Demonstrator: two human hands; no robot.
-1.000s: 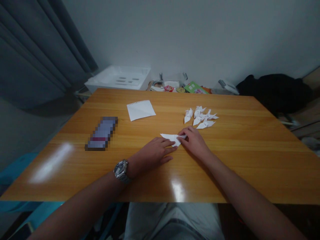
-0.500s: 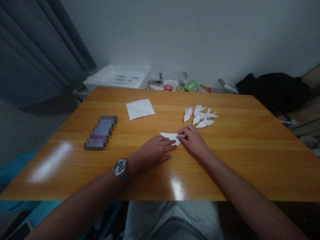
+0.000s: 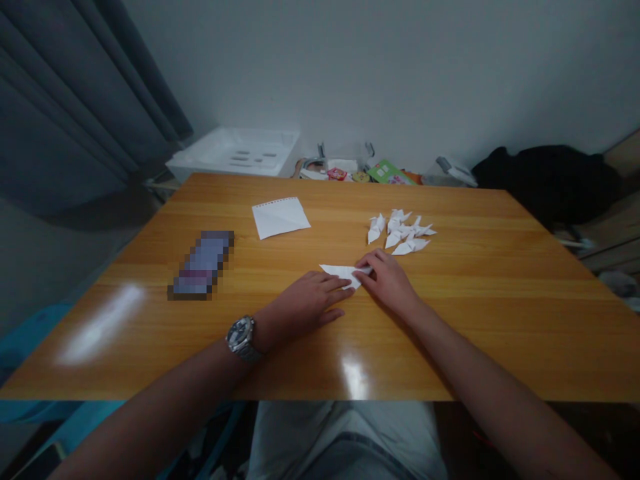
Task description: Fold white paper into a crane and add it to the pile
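A small folded piece of white paper (image 3: 340, 273) lies on the wooden table (image 3: 500, 307) near its middle. My left hand (image 3: 305, 303), with a watch on the wrist, lies flat with its fingers stretched onto the paper's near edge. My right hand (image 3: 387, 280) has its fingers curled and pinches the paper's right end against the table.
Several folded white paper figures (image 3: 403, 233) sit in a cluster just behind my right hand. A loose white sheet (image 3: 280, 217) lies further left, and a blurred rectangular object (image 3: 203, 265) left of that. A white tray (image 3: 240, 152), clutter and a dark bag (image 3: 550, 180) stand beyond the far edge.
Between one second ago and half a second ago the view shifts slightly; since then nothing moves. Both hands stay on the folded paper in the same pose.
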